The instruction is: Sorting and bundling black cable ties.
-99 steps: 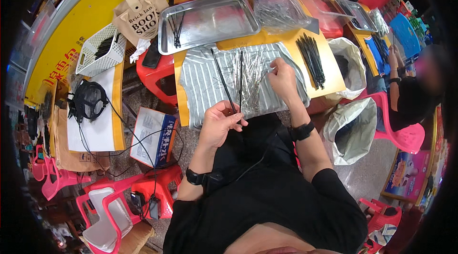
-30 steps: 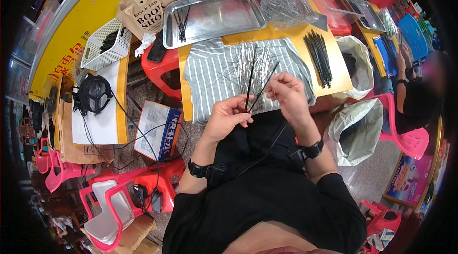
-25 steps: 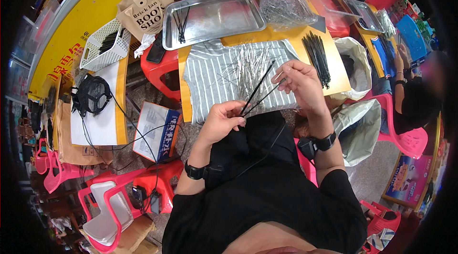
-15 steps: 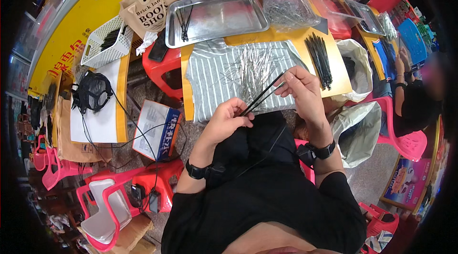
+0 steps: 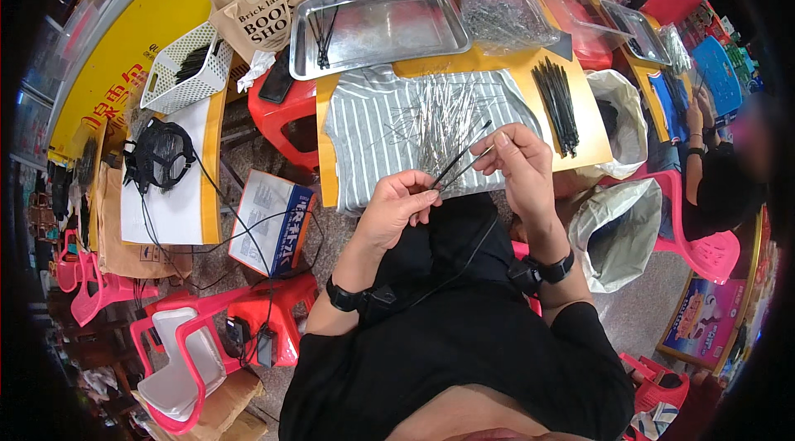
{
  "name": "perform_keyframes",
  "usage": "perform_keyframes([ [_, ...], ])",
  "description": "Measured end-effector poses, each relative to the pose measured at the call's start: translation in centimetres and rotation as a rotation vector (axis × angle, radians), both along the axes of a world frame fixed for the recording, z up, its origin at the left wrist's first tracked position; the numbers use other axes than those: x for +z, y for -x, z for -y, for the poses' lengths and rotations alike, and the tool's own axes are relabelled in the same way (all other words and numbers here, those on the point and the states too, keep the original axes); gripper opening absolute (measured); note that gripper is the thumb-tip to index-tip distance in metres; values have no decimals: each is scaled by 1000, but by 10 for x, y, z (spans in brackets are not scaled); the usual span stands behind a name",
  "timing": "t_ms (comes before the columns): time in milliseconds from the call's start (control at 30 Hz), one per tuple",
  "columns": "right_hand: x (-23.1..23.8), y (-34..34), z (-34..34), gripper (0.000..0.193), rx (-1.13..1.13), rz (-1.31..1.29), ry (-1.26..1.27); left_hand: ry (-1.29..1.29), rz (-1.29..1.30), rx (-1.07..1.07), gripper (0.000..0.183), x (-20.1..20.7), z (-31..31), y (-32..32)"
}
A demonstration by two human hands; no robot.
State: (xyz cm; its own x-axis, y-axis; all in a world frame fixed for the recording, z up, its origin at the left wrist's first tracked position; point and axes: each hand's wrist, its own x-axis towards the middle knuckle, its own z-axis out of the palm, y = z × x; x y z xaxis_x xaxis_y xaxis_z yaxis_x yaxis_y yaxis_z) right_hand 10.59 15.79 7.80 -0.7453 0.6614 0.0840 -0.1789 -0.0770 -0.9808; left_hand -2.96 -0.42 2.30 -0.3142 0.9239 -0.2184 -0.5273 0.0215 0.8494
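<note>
Leftward, a white basket (image 5: 195, 89) stands at upper left of the frame; near center, your left hand (image 5: 399, 209) pinches two slim dark rods (image 5: 454, 163) by their lower ends, silvery wires (image 5: 447, 114) spread on striped cloth (image 5: 360, 139) beyond; your right hand (image 5: 523, 163) pinches one rod's upper end; a black bundle (image 5: 556, 106) lies on the desk (image 5: 593, 136) at right.

place: looks like shop workroom | yellow lettered wall (image 5: 124, 48) | framed poster (image 5: 706, 318) | worktable (image 5: 591, 128) with black rods (image 5: 556, 108)
</note>
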Motion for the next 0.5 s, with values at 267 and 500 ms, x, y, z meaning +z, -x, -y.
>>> perform_keyframes([
  [267,-19,2,15,19,-107,-118,78,34,-50,29,11,4,0,-8],
  [500,-34,0,45,63,-89,-148,79,2,-56,84,12,2,0,-12],
])
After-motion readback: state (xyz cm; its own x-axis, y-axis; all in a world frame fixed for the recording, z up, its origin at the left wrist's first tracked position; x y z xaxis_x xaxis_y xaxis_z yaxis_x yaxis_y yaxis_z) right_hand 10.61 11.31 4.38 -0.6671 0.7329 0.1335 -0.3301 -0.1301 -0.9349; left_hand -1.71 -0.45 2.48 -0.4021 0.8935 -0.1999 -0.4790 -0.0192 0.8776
